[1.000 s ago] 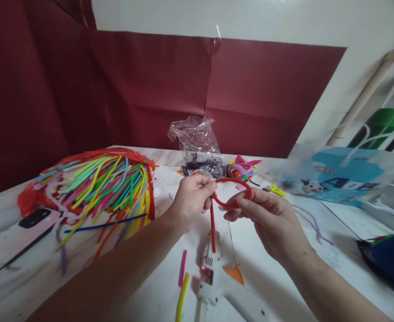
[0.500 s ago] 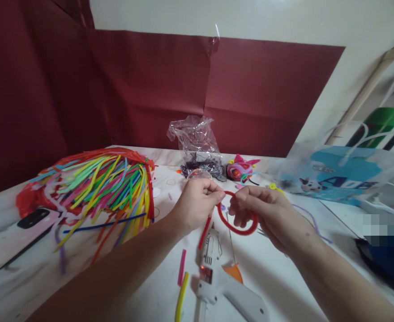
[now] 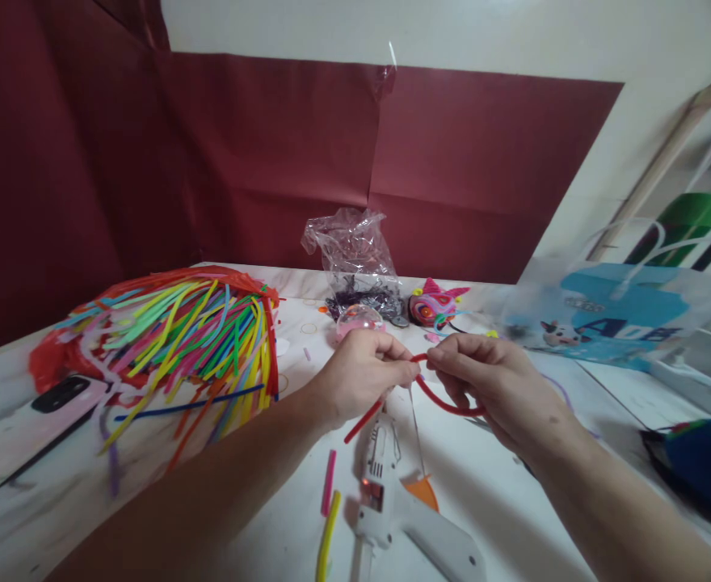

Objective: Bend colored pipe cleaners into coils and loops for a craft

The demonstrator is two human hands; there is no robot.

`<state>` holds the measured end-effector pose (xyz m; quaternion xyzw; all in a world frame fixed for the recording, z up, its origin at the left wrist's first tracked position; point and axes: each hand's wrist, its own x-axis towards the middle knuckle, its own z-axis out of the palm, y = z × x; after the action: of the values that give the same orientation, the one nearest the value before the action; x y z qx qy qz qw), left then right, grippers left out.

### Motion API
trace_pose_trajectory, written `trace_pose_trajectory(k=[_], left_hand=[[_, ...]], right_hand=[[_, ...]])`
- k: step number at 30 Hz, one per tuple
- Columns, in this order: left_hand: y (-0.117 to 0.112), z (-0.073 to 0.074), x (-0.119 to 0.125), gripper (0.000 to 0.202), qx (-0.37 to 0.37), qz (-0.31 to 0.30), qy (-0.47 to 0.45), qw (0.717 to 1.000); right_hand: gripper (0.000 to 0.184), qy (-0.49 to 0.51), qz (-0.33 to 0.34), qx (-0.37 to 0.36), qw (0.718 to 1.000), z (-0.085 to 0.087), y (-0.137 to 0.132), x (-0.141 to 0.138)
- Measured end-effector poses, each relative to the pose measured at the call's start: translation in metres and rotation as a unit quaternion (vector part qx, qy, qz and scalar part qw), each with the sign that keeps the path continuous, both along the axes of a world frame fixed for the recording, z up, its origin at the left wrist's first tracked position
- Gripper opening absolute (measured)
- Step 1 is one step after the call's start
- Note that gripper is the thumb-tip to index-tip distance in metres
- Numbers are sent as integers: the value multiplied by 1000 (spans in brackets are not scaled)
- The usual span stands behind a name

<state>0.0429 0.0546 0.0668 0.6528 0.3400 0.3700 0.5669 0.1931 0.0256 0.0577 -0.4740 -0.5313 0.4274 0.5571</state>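
Here, left hand (image 3: 364, 373) and right hand (image 3: 492, 373) both pinch the red stem (image 3: 446, 406); glue gun (image 3: 380, 517) below, if hot, could scorch a drooping end.

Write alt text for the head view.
Left hand and right hand pinch a curved red pipe cleaner near a white glue gun on a white table. At left, colourful pipe cleaners lie amid red plastic; a clear bag stands farther back.

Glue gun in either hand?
No, the left hand and right hand hold a red pipe cleaner, while the glue gun lies on the table.
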Motion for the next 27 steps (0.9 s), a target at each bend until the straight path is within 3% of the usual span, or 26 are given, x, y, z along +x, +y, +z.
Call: trace_pose_trajectory(k=[6,11,23,27], left_hand=[[5,-3,-2,17,-45,-58,-42,996],[6,-5,-2,15,-47,-65,-46,996],[5,-3,0,15,-35,12,-66,997],[4,-2,0,13,-35,12,-64,997]], right_hand=[[30,3,4,7,1000,0,0,2],[27,10,-15,23,1000,-1,0,2],[22,7,-12,17,1000,-2,1,2],[19,-21,-7,30,999,-4,0,3]])
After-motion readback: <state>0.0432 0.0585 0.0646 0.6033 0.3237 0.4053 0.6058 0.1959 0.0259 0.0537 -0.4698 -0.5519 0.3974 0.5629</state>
